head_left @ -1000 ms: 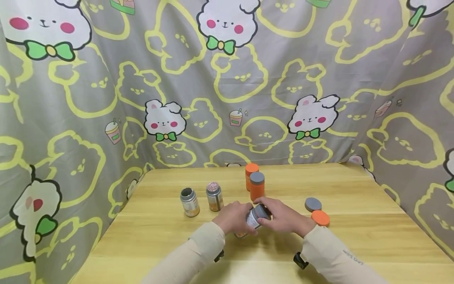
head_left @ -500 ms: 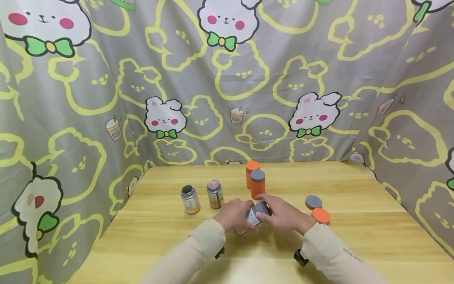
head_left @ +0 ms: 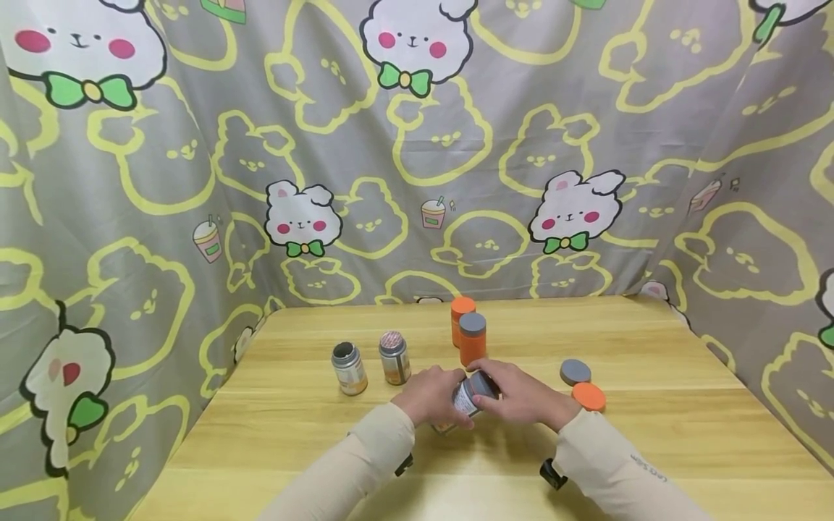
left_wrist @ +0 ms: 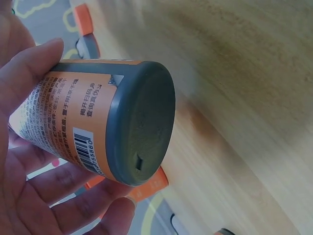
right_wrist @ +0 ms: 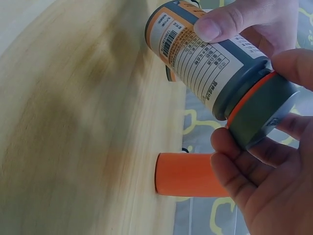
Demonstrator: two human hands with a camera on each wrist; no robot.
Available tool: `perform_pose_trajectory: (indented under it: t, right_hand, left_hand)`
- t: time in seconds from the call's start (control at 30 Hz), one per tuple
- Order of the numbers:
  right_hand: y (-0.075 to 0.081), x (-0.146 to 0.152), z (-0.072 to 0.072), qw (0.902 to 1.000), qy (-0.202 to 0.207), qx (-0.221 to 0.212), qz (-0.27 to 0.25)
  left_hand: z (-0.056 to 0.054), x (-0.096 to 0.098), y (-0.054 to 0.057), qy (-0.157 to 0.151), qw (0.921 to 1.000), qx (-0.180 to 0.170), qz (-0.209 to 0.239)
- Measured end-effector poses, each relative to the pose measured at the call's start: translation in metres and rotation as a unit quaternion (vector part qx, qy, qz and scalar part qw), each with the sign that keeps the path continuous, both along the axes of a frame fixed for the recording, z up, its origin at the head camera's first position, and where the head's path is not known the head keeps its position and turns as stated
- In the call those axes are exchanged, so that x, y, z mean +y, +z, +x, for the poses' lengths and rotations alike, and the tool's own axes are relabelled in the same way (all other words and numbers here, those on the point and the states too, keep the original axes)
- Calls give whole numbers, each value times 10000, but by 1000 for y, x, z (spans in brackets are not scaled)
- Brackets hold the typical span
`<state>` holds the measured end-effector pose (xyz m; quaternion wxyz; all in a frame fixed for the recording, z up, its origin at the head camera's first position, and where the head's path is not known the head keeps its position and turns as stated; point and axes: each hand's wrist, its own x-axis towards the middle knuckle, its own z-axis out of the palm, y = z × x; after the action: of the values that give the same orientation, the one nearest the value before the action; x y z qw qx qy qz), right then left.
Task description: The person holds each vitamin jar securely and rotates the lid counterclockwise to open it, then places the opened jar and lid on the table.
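My left hand grips a small labelled jar, holding it tilted above the table. In the left wrist view the dark base of the jar faces the camera, the thumb lying along its side. My right hand holds the jar's dark grey cap between thumb and fingers. The cap sits on the jar's neck, and a thin orange-red band shows at its lower edge. Whether it is loose cannot be seen.
An uncapped jar and a jar with a foil-like patterned top stand to the left. Behind my hands are two orange jars, one grey-capped, one orange-capped. A loose grey cap and orange cap lie right.
The head view bobs slightly. Both hands keep their hold on the jar and its cap, with hardly any visible shift.
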<state>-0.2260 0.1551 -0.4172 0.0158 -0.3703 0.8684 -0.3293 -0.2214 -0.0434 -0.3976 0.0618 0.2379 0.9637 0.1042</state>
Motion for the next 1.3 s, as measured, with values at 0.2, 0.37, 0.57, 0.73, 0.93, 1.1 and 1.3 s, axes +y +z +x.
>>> perform_pose_trajectory:
  t: [0.2,0.37,0.57,0.73,0.93,1.1,1.3]
  right_hand:
    - [1,0,0,10000,74,27,-20]
    - [2,0,0,9999,72,121,16]
    - [3,-1,0,9998,108,175,29]
    - [2,-1,1,9998,117,147,10]
    - [0,-3,1,9994,-262,197,147]
    - [-1,-5,0,9989,-338,-51,324]
    - [-1,-5,-1,9997,-141,-3,175]
  left_hand:
    - [0,-1,0,64,9999,-81,48]
    - [-1,-2,1,-10,9998,-103,156]
    - [-3,-3,0,-102,9997,-159,149]
    - [-4,-4,-1,-85,9996,-200,192]
    - [-3,-4,-1,75,9991,-293,306]
    - [-2,-5,-1,24,9992,-268,301]
    - [-3,-5,-2,-1,9994,-200,265]
